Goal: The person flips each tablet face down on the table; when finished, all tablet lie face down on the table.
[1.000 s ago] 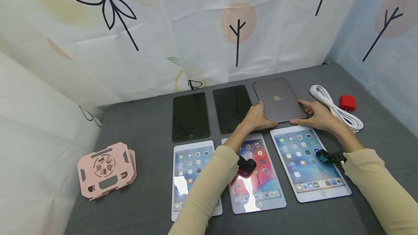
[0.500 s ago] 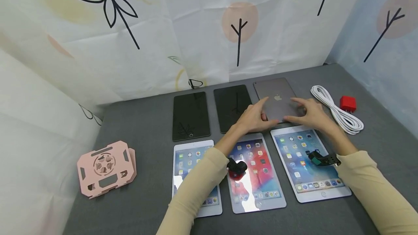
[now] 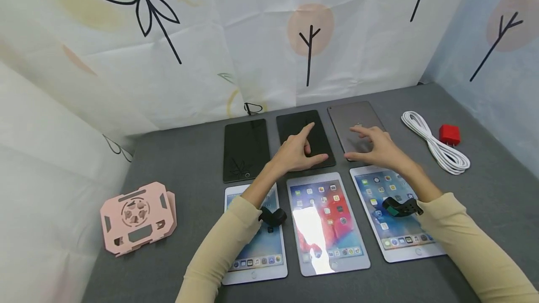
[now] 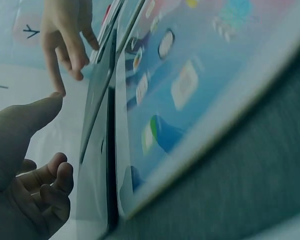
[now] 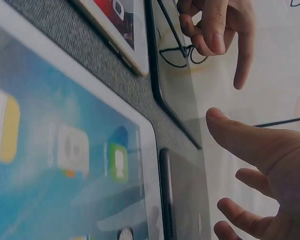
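Note:
My left hand [image 3: 296, 153] hovers over the middle black-screened tablet [image 3: 296, 127], thumb and index finger spread, holding nothing. To its right, my right hand [image 3: 375, 147] is above the grey tablet [image 3: 351, 115], which lies face down and shows its metal back. That hand's fingers are parted and grip nothing. Both wrist views show a gap between the left hand [image 4: 32, 195] or right hand [image 5: 285, 170] and the tablets below. Another dark tablet [image 3: 246, 148] lies at the left of the back row.
In the front row lie three white tablets with lit screens: left [image 3: 257, 251], middle [image 3: 337, 228] and right [image 3: 381, 200], partly under the forearms. A coiled white cable [image 3: 438, 146] and red charger plug [image 3: 449, 133] sit at right. A pink slotted stand [image 3: 136, 219] rests at left.
Both hands have let go of the grey tablet's edges, lifted and moved left. The left hand has travelled farther, to over the middle black tablet. The tablets keep their places.

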Motion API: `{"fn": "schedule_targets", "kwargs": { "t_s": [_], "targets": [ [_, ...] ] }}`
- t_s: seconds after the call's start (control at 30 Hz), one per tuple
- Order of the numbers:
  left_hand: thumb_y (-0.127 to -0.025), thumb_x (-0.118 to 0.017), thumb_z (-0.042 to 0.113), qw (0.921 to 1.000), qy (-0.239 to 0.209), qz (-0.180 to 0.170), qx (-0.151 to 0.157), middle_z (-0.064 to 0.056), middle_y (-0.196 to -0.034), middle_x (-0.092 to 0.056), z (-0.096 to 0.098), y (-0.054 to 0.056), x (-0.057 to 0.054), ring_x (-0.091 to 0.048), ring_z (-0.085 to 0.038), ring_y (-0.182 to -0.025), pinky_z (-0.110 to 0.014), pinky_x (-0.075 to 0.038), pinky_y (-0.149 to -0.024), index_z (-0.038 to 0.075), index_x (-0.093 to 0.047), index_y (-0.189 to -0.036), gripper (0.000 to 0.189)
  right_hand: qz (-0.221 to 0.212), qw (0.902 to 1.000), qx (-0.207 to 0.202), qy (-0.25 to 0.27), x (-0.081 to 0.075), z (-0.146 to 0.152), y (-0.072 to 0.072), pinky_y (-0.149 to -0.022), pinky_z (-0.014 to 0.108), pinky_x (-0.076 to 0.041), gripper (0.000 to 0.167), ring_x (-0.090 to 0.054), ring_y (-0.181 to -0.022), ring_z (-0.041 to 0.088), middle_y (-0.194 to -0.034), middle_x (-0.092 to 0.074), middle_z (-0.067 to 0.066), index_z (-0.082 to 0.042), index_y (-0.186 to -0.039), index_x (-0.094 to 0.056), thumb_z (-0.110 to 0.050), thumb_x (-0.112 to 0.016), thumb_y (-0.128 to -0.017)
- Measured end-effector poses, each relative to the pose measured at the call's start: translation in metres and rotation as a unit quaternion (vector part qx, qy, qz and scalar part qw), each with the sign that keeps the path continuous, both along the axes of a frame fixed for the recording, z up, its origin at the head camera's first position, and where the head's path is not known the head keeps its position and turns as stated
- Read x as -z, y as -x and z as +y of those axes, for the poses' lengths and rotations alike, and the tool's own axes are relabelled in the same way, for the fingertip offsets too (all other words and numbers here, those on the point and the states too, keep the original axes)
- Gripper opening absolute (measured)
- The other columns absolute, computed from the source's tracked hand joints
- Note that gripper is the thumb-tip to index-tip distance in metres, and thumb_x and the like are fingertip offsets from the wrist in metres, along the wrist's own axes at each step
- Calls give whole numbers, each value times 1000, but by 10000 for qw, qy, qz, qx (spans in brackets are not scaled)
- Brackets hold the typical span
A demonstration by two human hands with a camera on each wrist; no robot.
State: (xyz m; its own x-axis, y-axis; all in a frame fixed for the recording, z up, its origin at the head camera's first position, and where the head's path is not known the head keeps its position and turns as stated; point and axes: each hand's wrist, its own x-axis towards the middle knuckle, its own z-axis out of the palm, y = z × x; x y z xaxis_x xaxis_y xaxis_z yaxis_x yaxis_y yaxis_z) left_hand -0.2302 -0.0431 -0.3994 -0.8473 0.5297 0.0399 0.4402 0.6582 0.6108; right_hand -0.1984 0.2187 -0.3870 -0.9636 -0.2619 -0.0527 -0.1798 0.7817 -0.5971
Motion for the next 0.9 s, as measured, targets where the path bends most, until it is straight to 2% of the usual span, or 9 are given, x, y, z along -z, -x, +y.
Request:
{"fn": "schedule_targets", "kwargs": {
  "t_s": [0.27,0.43,0.57,0.67,0.77,0.9],
  "targets": [
    [-87,-77,52,9982,276,20,-526,-6,-92,-63,-39,0,4,-50,-14,-64,-23,-38,-55,10,-23,-163,102,65,9999,-131,44,-3,-16,-1,-98,72,-41,83,-46,-127,53,-141,-46,33,-3,-154,-40,-32,-81,-88],
    [-83,-79,55,9956,601,82,-714,-7,-93,-64,-55,0,9,-49,-14,-62,-23,-37,-54,8,-22,-163,109,10,9997,-235,97,-4,-27,0,-102,73,-40,84,-47,-130,53,-142,-49,33,-3,-155,-39,-31,-81,-88],
    [-80,-82,56,9958,603,-40,-688,-8,-99,-64,-60,0,12,-52,-15,-65,-23,-39,-57,3,-19,-163,116,-51,9993,-372,71,-1,-35,2,-100,71,-44,87,-50,-128,52,-140,-51,34,-1,-155,-38,-33,-82,-87],
    [-77,-84,56,9956,620,-124,-694,-10,-104,-63,-60,1,14,-55,-17,-70,-23,-42,-60,-1,-18,-162,122,-184,9986,-504,-19,4,-41,6,-95,64,-48,93,-51,-119,47,-136,-51,33,2,-156,-36,-38,-83,-85],
    [-73,-87,58,9938,781,-207,-761,-12,-110,-64,-59,1,15,-59,-19,-79,-26,-47,-66,-2,-17,-162,128,-378,9976,-531,-231,11,-46,11,-98,65,-45,101,-46,-120,46,-137,-50,31,3,-157,-33,-43,-84,-83],
    [-70,-89,60,9912,1009,-320,-792,-14,-119,-67,-58,3,16,-64,-22,-93,-33,-55,-80,-3,-16,-162,133,-473,9971,-394,-446,21,-49,14,-105,72,-34,109,-38,-126,49,-141,-46,30,2,-158,-31,-47,-86,-78]
  ]
}}
